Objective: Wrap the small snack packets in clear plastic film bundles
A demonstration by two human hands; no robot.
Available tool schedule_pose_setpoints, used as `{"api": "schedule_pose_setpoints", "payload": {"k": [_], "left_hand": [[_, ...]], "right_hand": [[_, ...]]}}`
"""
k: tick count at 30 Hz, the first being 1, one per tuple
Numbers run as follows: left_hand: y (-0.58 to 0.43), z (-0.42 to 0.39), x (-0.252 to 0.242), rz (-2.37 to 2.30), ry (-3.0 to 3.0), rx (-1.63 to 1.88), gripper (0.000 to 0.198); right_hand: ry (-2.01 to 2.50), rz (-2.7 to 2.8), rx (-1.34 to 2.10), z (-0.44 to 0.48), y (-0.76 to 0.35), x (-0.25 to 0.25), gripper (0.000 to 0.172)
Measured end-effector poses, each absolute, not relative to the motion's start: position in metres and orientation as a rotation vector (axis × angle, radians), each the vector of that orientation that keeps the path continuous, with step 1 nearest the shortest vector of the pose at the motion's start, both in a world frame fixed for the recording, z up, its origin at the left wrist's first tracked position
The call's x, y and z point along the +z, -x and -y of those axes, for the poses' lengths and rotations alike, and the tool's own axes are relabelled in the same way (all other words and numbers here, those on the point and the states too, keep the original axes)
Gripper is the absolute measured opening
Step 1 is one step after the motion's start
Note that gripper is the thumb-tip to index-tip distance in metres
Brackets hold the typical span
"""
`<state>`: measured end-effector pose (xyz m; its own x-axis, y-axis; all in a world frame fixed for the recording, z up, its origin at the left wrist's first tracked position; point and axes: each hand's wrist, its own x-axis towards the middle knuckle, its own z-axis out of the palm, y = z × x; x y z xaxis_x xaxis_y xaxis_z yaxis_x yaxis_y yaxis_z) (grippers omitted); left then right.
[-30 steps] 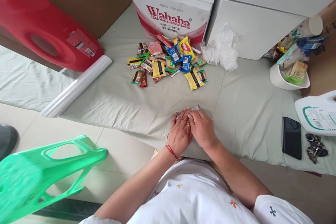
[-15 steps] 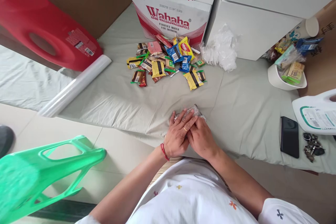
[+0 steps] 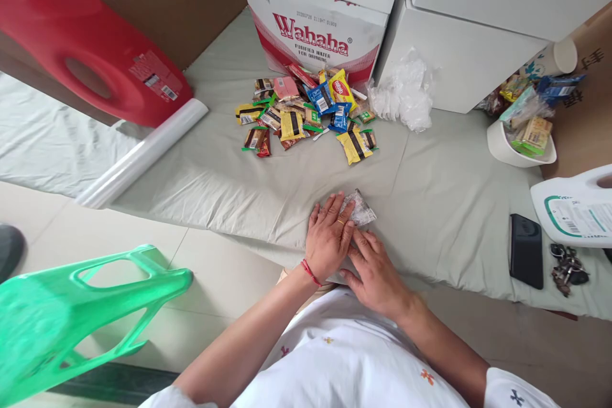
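Observation:
My left hand [image 3: 329,233] lies flat over a small clear plastic packet [image 3: 361,209] near the front edge of the cloth-covered surface [image 3: 229,185]. Part of the packet sticks out past my fingers; the rest is hidden under them, and its contents are too unclear to name. My right hand [image 3: 377,274] rests just beside, its fingers stretched out and near the packet's lower edge. Beyond both hands sits a pile of small wrapped snacks [image 3: 291,124] in yellow, blue, red and green.
Behind the snacks stands a Wahaha box [image 3: 315,38], with crumpled clear plastic [image 3: 404,92] beside it. A plastic-film roll [image 3: 143,153] and red jug [image 3: 115,76] are left. Right are a white tub [image 3: 511,148], phone [image 3: 526,252], keys [image 3: 568,268] and white bottle [image 3: 574,207]. A green stool [image 3: 57,306] stands on the floor.
My right hand has drawn back towards me from under my left fingers, and its fingers have spread. More of the packet shows now. My left hand stays on it.

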<state>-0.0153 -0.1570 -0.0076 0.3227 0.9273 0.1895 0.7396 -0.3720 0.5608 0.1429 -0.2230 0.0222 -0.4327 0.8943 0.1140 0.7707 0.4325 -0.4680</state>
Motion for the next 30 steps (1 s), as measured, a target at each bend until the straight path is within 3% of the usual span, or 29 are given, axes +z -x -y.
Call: {"api": "schedule_pose_setpoints", "payload": {"k": [2,3,8,15,25,30], "left_hand": [[0.016,0.157,-0.01,-1.463,-2.286,0.692,0.051],[0.016,0.157,-0.011,-1.445,-2.315,0.697,0.053],[0.021,0.156,-0.015,-1.388,-2.32,0.708,0.064],[0.063,0.137,-0.009,-0.981,-1.743,0.73,0.086],[0.067,0.134,0.01,-0.837,-1.084,0.881,0.08],[0.074,0.135,0.016,-0.834,-1.014,0.942,0.08]], "right_hand": [[1.335,2.242,0.591,0.211,-0.155,0.032,0.026],[1.32,2.18,0.585,0.205,-0.161,0.036,0.025],[1.37,2.276,0.326,0.173,-0.17,0.029,0.05],[1.337,2.613,0.353,0.163,-0.165,0.01,0.078],[1.296,2.699,0.268,0.135,-0.15,0.037,0.063],[1.154,2.768,0.257,0.122,-0.137,0.04,0.064]]}}
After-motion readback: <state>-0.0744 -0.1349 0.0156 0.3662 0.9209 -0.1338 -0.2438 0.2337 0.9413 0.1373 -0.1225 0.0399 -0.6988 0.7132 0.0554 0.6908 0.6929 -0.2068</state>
